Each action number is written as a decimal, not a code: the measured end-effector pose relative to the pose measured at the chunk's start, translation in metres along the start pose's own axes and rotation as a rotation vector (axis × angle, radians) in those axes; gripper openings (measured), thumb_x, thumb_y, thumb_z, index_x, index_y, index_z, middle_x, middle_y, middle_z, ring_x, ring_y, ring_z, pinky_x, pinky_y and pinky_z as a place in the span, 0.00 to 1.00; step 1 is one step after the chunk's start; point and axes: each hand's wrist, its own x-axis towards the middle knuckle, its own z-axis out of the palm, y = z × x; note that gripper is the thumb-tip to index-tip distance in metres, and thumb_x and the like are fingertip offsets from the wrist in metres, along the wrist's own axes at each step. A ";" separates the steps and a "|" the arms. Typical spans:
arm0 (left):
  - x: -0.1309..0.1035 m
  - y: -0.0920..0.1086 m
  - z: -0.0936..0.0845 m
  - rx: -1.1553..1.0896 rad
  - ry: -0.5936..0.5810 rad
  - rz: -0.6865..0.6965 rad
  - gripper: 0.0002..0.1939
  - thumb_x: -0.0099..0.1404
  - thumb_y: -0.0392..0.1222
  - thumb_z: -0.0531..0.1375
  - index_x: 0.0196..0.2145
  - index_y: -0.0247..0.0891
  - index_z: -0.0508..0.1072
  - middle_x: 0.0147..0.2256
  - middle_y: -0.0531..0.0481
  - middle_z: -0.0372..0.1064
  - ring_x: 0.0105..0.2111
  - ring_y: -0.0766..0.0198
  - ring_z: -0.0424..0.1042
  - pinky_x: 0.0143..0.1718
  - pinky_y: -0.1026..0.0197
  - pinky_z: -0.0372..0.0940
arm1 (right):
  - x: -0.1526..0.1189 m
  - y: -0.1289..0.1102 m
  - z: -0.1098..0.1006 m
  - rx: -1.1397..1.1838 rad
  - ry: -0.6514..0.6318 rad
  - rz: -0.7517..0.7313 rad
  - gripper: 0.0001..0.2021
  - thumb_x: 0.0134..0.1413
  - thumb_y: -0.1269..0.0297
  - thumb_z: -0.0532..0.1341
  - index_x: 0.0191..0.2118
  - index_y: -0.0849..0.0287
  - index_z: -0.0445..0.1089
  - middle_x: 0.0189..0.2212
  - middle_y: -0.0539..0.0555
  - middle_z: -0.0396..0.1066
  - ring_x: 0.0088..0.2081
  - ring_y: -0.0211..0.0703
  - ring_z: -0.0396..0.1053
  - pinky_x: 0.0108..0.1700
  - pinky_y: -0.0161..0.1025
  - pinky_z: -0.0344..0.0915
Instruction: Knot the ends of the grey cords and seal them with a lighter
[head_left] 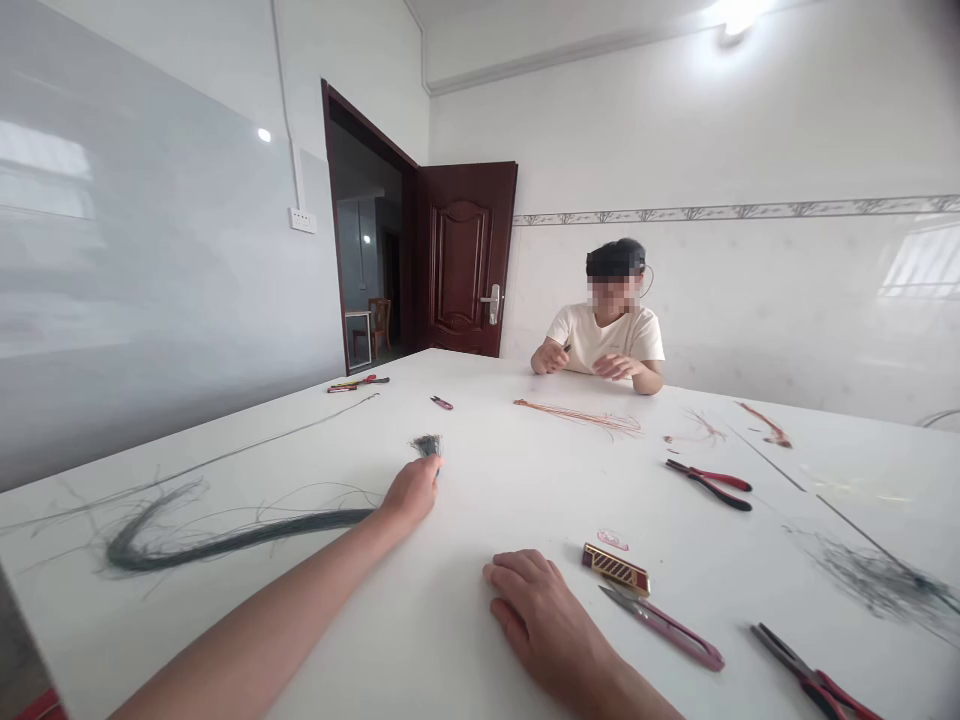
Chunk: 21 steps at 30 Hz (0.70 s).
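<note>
My left hand (411,493) is closed around one end of a long bundle of dark green wires (255,535). The cut, frayed tip pokes up past the fingers, while the rest runs left across the white table (442,620) and curls back on itself. My right hand (529,610) rests palm down on the tabletop, its fingers loosely together and slightly bent; nothing shows in it. Just right of it lie a gold and dark red box (616,569) and pink-handled thread snips (664,625).
Pliers with red and black handles (709,484) lie at the right, and another pair (814,680) near the front. Copper-coloured wires (577,415) lie farther back. Dark loose wires (870,575) spread at the far right. A person (606,330) sits across the table.
</note>
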 end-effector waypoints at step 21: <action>-0.148 0.018 -0.086 0.081 -0.226 0.508 0.24 0.63 0.37 0.57 0.56 0.43 0.59 0.48 0.44 0.69 0.48 0.55 0.67 0.52 0.47 0.57 | -0.005 0.016 0.007 0.019 0.031 0.052 0.15 0.58 0.73 0.51 0.48 0.65 0.69 0.46 0.62 0.70 0.49 0.53 0.65 0.51 0.51 0.63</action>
